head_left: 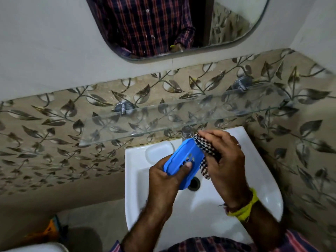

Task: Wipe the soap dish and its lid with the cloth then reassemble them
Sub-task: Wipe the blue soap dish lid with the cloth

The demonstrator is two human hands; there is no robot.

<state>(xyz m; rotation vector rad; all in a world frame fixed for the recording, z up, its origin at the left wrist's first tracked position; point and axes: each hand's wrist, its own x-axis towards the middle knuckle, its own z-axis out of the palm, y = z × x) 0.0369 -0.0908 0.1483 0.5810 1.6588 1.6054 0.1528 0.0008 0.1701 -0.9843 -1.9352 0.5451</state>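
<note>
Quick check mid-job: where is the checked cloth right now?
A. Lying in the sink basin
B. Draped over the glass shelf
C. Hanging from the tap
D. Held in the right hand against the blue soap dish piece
D: the right hand grips the checked cloth against the blue soap dish piece, which the left hand holds over the sink.

The soap dish (183, 158) is a blue plastic oblong with rounded ends and a raised rim, its flat face pierced by a cluster of small drain holes. It is tilted, long axis running from lower left to upper right, above the basin. Against its upper right edge lies the cloth (205, 157), a bunched checked weave in dark and pale threads, one end hanging down.
</note>
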